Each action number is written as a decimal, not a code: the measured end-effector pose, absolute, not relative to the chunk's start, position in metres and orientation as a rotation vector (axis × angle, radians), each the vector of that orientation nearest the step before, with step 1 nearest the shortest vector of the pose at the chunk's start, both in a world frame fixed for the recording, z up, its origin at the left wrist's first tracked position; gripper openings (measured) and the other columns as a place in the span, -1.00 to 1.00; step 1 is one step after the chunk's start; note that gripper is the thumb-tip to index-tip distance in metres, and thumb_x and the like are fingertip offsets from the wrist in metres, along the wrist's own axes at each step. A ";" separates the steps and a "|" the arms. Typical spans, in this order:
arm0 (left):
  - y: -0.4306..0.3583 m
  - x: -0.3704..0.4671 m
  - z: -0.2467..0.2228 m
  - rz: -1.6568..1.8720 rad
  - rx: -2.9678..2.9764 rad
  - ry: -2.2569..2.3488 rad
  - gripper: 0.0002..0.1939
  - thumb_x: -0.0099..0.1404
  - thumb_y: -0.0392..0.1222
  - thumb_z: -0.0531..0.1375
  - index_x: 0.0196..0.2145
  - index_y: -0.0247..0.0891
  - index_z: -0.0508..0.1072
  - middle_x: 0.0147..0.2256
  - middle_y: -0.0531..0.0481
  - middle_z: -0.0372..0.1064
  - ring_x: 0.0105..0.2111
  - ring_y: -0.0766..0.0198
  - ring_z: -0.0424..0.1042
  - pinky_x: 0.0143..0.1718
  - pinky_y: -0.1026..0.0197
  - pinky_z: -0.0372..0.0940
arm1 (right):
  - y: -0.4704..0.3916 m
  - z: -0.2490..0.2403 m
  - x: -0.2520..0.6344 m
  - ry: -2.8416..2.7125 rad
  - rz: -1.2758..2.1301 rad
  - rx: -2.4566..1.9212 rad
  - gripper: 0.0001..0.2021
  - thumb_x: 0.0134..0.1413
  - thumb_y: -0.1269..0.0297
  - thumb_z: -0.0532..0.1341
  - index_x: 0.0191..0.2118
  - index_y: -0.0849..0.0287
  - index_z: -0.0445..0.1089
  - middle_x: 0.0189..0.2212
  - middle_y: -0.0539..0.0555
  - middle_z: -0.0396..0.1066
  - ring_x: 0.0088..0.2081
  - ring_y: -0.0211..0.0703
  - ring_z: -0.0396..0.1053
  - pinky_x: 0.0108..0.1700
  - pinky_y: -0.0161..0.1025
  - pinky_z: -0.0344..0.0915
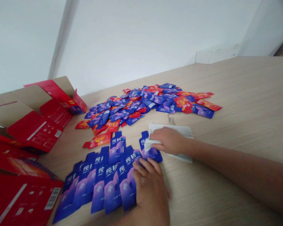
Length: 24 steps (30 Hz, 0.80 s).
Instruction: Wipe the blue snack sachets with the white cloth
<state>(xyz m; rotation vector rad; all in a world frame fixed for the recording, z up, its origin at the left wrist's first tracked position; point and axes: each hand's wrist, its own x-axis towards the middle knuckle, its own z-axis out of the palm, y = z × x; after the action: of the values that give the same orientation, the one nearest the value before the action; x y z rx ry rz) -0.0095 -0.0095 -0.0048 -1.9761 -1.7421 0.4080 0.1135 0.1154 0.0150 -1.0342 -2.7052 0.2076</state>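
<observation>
A white tissue (182,131) is pinched in my right hand (167,140), and part of it lies over a blue sachet (152,153) with a purple print. My left hand (149,179) is just below, its bent fingers pressed together on the edge of another blue sachet (131,157); the thumb is hidden. To the left of this hand, several blue sachets (112,191) lie face up in overlapping rows. One more blue sachet (118,147) sits above these rows.
A long heap of blue and red-orange sachets (134,106) spreads across the wooden table (238,125). One red-orange sachet (100,140) lies in front of it. Red cardboard boxes (43,130) with raised flaps line the left side. A white wall (143,40) stands behind.
</observation>
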 end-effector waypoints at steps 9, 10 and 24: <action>-0.008 -0.014 -0.003 0.362 -2.066 -1.735 -0.20 -0.10 0.16 0.30 0.02 -0.43 0.35 -0.03 -0.51 0.35 -0.05 -0.35 0.33 -0.20 -0.11 0.31 | 0.113 0.015 0.115 -2.765 0.183 -0.875 -0.75 0.17 0.11 0.08 -0.24 0.18 0.35 -0.33 0.10 0.40 -0.30 -0.08 0.32 -0.23 -0.19 0.10; -0.008 -0.015 -0.003 0.361 -2.071 -1.732 -0.16 -0.12 0.18 0.30 0.02 -0.44 0.34 -0.03 -0.52 0.34 -0.05 -0.36 0.33 -0.20 -0.10 0.31 | 0.114 0.014 0.115 -2.753 0.181 -0.899 -0.75 0.17 0.11 0.08 -0.23 0.18 0.35 -0.32 0.11 0.40 -0.29 -0.08 0.32 -0.23 -0.20 0.10; -0.008 -0.006 -0.005 0.394 -2.004 -1.838 -0.03 -0.30 0.14 0.39 0.05 -0.40 0.32 0.02 -0.49 0.31 0.00 -0.40 0.27 -0.12 -0.21 0.24 | 0.114 0.016 0.116 -2.754 0.207 -0.936 -0.73 0.17 0.12 0.07 -0.19 0.19 0.36 -0.29 0.13 0.41 -0.28 -0.09 0.31 -0.20 -0.18 0.09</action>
<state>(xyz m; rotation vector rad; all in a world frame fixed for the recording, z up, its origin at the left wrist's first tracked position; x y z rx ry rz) -0.0055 -0.0083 -0.0050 -2.0037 -1.8378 0.3942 0.1157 0.1137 0.0162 -0.9363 -2.7538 0.2074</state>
